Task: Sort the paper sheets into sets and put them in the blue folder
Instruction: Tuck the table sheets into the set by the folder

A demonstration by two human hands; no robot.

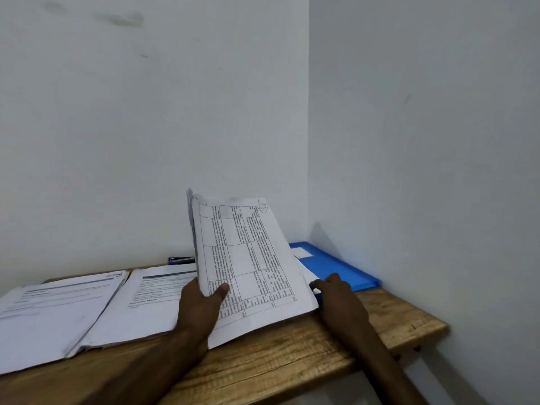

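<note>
We see a sheaf of white paper sheets printed with a ruled table (pixel 248 258) held tilted up off the table at centre, its near edge low and its far edge raised towards the wall. The left hand (pixel 201 305) grips the sheaf at its near left side, thumb (pixel 223 289) pressed on the printed face and fingers hidden behind.

Just right of the sheaf, and partly hidden by it, a flat blue plastic folder (pixel 336 264) lies in the far right corner, bearing a white label (pixel 302 253). The right hand (pixel 339 293) rests on the folder's near edge with fingers bent leftward; we cannot tell whether it grips anything.

To the left, two stacks of printed white pages lie flat side by side: a middle stack (pixel 146 302) and a far-left stack (pixel 52 311).

All rest on a worn wooden table (pixel 292 355) set against pale walls (pixel 146 112). A dark object (pixel 181 260), too hidden to identify, lies at the far edge.
</note>
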